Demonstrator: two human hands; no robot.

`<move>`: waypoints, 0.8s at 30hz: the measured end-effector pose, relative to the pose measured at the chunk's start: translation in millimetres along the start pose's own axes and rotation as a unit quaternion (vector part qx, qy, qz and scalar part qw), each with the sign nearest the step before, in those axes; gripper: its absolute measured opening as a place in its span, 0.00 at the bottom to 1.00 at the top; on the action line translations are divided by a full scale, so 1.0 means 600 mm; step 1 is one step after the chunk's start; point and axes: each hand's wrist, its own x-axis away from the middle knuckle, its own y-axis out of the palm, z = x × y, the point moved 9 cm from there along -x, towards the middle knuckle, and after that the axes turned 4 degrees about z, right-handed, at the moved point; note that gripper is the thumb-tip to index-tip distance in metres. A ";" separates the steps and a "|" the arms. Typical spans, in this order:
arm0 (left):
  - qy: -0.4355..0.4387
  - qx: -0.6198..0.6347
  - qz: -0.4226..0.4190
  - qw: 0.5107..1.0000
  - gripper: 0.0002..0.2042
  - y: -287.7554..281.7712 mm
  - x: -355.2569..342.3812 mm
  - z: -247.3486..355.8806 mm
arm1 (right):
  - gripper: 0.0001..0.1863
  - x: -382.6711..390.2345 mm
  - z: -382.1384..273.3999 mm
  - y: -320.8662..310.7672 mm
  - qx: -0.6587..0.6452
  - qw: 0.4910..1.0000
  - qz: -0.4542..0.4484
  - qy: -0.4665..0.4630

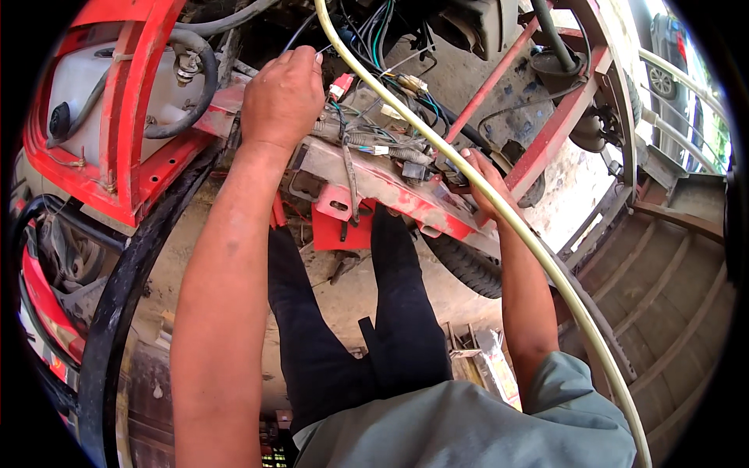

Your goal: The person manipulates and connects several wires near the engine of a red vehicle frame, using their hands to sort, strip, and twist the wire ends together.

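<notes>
The curled left hand (282,100) is hiding its hold; the right hand (492,175), apart, is seemingly touching the frame (394,187). Wires (380,40) are looking light, limp; plugs (341,86) are looking firmer to hold.

Bright daylight, strongest at the upper right, inside a black-cornered fisheye circle

Glare bleaches the ground (563,160) there; the left hand (279,97) and right hand (485,183) are evenly lit and fairly crisp, while the black trousers (328,331) lose detail and the ribbed panel (663,304) lies in shade, its ribs bowing toward the rim
</notes>
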 end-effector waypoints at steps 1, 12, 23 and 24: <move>0.001 0.001 0.001 1.000 0.09 0.000 0.000 0.000 | 0.34 -0.007 -0.001 -0.005 -0.008 1.000 0.010 0.004; -0.010 0.004 -0.026 1.000 0.06 0.005 0.002 -0.002 | 0.24 0.074 -0.103 -0.032 0.046 0.988 0.117 -0.091; 0.007 0.007 0.017 1.000 0.09 -0.002 0.001 -0.004 | 0.22 0.080 -0.040 0.011 -0.191 0.978 0.085 0.021; 0.007 0.006 0.014 1.000 0.09 -0.001 0.003 -0.005 | 0.23 0.082 -0.040 0.010 -0.145 0.985 0.089 0.027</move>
